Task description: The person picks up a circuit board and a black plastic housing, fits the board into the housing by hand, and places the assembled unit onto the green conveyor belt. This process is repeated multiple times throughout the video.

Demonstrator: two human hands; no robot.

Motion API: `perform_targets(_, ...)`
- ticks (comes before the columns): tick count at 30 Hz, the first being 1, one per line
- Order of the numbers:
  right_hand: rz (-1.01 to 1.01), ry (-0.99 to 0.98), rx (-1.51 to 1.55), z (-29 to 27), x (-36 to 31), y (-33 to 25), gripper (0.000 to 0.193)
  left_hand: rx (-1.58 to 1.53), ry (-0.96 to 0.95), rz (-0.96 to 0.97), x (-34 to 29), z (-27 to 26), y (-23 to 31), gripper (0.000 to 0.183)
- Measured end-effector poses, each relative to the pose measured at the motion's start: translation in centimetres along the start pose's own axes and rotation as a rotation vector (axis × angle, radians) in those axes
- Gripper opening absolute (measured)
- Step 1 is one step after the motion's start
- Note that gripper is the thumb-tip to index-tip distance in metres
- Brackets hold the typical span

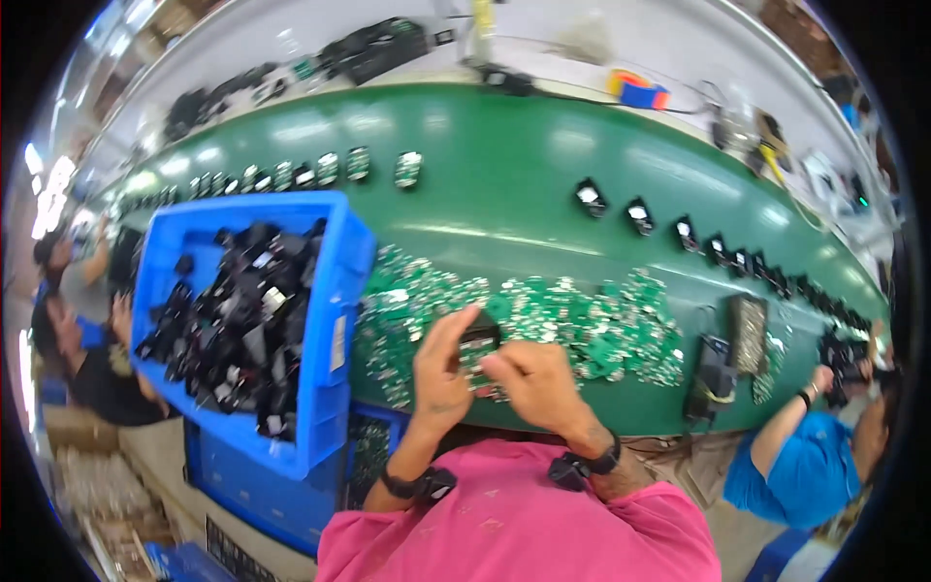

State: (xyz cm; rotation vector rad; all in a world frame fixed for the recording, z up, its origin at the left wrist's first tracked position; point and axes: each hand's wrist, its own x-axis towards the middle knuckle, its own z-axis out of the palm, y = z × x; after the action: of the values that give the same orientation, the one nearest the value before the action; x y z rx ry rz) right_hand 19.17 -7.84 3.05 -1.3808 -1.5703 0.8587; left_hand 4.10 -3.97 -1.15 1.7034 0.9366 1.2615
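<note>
Pink shirt (pixel 514 519) foremost, a black housing (pixel 480 333) is held between curled left hand (pixel 443 373) and bunched right hand (pixel 539 381), hemmed by circuit boards (pixel 613 335) on the counter (pixel 485 175) and a blue bin (pixel 328 388).

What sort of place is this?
Probably an electronics assembly workshop: green circuit boards lie heaped on a long green bench, a blue bin holds black parts, and someone in blue is at the same bench.

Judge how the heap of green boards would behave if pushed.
The boards would probably slide and scatter, since they look loosely heaped. Each is likely light, being small. Rolling seems unlikely, as they look mostly flat.
</note>
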Motion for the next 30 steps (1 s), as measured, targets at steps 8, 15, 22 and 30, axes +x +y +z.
perform_targets(8, -0.014, 0.143, 0.012, 0.8, 0.6, 0.3, 0.022, 0.055, -0.025, -0.111, -1.1, -1.1, 0.9, 0.058)
perform_targets(15, 0.055, 0.161, 0.004, 0.8, 0.8, 1.0, 0.024, -0.154, -0.183, -0.291, -0.8, -1.7, 1.5, 0.055)
perform_targets(22, -0.088, 0.222, -0.084, 1.3, 0.5, 1.7, 0.03, -0.124, -0.254, -0.388, 0.1, -2.0, 2.1, 0.056)
perform_targets(30, 0.129, 0.199, 0.048, 1.9, 0.5, 2.6, 0.022, -0.18, -0.166, -0.449, 0.5, -1.2, 2.2, 0.042)
